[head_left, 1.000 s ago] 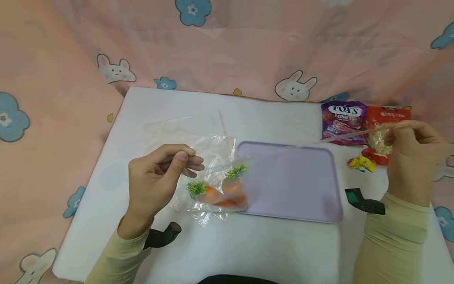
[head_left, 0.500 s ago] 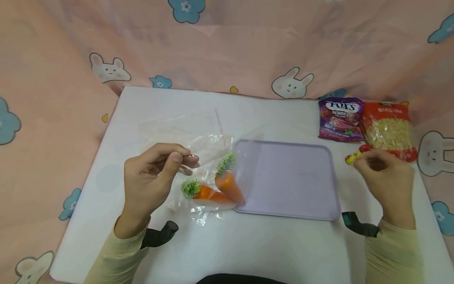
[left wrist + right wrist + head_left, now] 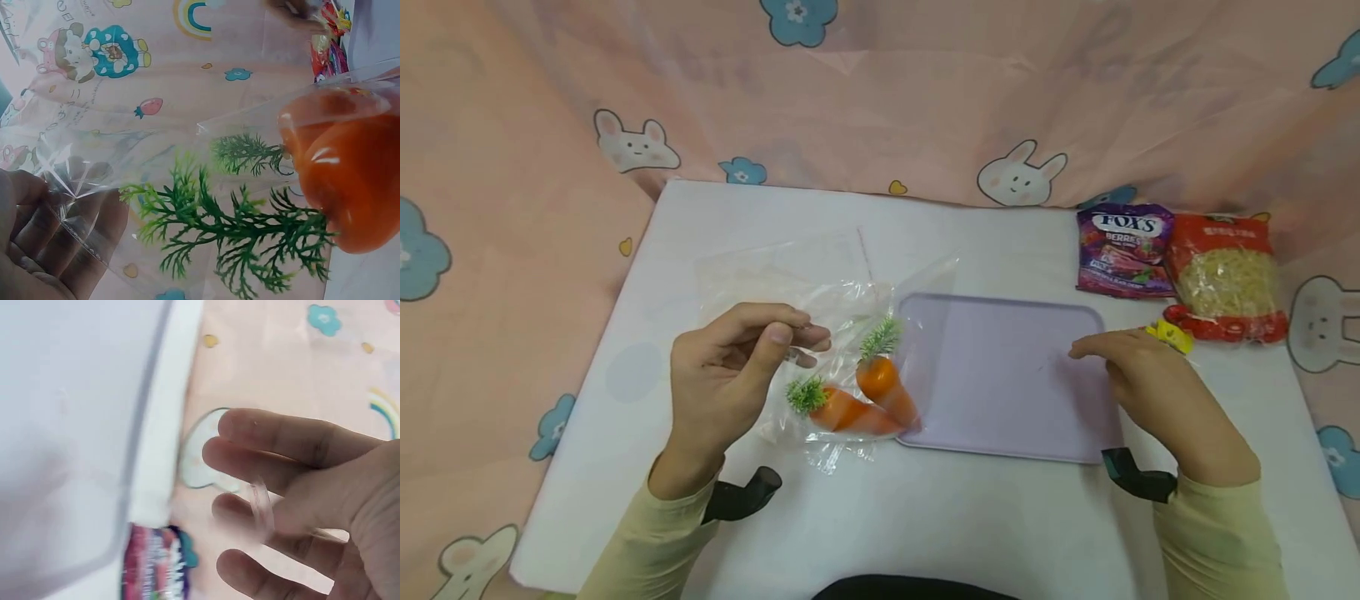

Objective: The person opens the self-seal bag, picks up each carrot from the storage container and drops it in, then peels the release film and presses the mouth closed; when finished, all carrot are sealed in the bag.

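Note:
My left hand (image 3: 726,383) pinches the edge of a clear plastic bag (image 3: 81,194) between thumb and forefinger, the other fingers loosely bent behind the film. Inside the bag lie two orange toy carrots (image 3: 842,410) with green leafy tops (image 3: 880,337). The bag overlaps the left end of a lilac tray (image 3: 1022,375). My right hand (image 3: 1150,387) hovers over the tray's right edge, fingers extended and slightly spread. In the right wrist view, a narrow clear plastic strip (image 3: 261,509) shows at the thumb tip; I cannot tell whether it clings there or falls.
A purple candy bag (image 3: 1123,250) and a red bag with pale yellow strips inside (image 3: 1228,283) lie at the table's back right. A yellow wrapped candy (image 3: 1172,335) is just beyond my right hand. The white table (image 3: 985,533) meets a pink patterned curtain (image 3: 880,108).
My right hand has come down and left from beside the red bag, where it stretched out a long clear strip; its fingers have spread. The left hand stays at the bag.

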`<state>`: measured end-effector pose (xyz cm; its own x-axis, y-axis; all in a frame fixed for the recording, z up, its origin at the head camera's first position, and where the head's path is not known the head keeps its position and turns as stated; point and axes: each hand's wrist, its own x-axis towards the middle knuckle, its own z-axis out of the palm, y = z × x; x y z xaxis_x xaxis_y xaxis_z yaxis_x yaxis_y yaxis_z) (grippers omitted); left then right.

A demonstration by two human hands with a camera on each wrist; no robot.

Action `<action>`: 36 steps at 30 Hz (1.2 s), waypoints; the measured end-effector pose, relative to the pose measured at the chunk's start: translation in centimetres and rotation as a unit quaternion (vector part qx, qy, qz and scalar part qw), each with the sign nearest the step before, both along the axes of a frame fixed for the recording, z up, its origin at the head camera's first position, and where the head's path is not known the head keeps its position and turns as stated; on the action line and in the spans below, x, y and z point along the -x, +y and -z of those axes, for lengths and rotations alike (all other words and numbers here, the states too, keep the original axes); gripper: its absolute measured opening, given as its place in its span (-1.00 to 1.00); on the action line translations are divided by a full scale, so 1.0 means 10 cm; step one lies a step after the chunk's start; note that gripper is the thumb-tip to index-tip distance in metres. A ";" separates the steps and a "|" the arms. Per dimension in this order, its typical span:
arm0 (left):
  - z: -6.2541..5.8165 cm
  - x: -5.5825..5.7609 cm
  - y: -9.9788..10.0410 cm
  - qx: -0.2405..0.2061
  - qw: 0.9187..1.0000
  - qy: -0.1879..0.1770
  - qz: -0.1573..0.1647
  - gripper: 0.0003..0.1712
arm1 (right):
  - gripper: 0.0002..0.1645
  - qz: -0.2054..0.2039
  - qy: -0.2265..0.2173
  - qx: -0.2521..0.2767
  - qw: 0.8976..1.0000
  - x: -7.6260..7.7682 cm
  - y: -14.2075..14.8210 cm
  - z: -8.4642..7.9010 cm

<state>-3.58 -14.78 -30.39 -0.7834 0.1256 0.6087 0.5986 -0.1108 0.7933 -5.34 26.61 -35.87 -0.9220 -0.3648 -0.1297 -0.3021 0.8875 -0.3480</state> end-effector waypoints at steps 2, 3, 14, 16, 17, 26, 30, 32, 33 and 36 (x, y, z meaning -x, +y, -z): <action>0.01 0.01 0.00 -0.003 1.000 0.003 0.004 -0.80 | -0.46 -0.006 0.025 0.004 1.000 -0.02 -0.03 -0.10; 0.02 0.01 0.00 -0.005 1.000 0.003 0.006 -0.80 | -0.42 -0.017 0.033 0.010 0.999 -0.02 -0.05 -0.14; 0.01 0.02 0.01 -0.006 1.000 0.010 0.017 -0.79 | -0.38 -0.105 0.114 0.121 0.981 -0.08 -0.30 -0.34; 0.01 0.02 0.02 -0.008 1.000 0.012 0.018 -0.79 | -0.40 -0.089 0.117 0.173 0.974 -0.06 -0.42 -0.29; 0.01 0.02 0.02 -0.009 1.000 0.013 0.018 -0.78 | -0.41 -0.079 0.104 0.210 0.969 -0.05 -0.50 -0.27; -0.04 0.01 0.03 -0.016 1.000 0.001 0.013 -0.80 | -0.52 -0.040 -0.102 0.556 0.824 0.22 -1.25 -0.07; -0.03 0.02 0.00 -0.013 1.000 -0.009 0.008 -0.77 | -0.79 -0.010 -0.078 0.591 0.803 0.28 -1.38 -0.14; 0.00 0.01 -0.03 -0.013 1.000 -0.014 0.009 -0.73 | -0.85 -0.005 -0.063 0.593 0.802 0.29 -1.41 -0.17; 0.01 0.01 -0.05 -0.012 1.000 -0.017 0.008 -0.72 | -0.87 -0.007 -0.056 0.593 0.803 0.30 -1.42 -0.18; 0.02 0.00 -0.10 -0.009 0.999 -0.032 -0.005 -0.77 | -0.89 -0.020 -0.032 0.592 0.805 0.29 -1.43 -0.20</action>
<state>-3.57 -15.79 -30.60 -0.8221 0.1062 0.5593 0.5479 -0.1194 0.8280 -8.23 12.33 -33.88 -0.9117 -0.2969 0.2840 -0.2701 -0.0878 -0.9588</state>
